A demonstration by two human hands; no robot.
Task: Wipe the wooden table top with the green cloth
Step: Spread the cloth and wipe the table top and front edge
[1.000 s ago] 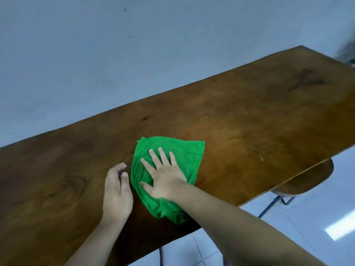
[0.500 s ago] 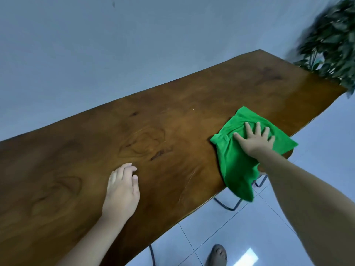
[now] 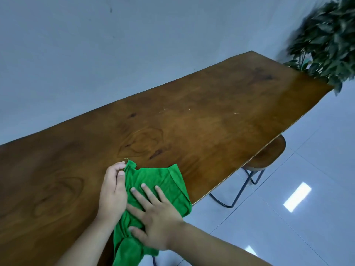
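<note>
Item: green cloth (image 3: 163, 181) at desk (image 3: 211, 116) edge. Your right hand (image 3: 155, 221) presses it flat, fingers spread; your left hand (image 3: 113, 191) pinches its corner. Flatten the overhanging bunch before wiping.

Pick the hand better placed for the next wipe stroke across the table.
Right. The right hand lies flat on the green cloth, fingers spread; the left hand only pinches its far corner.
</note>
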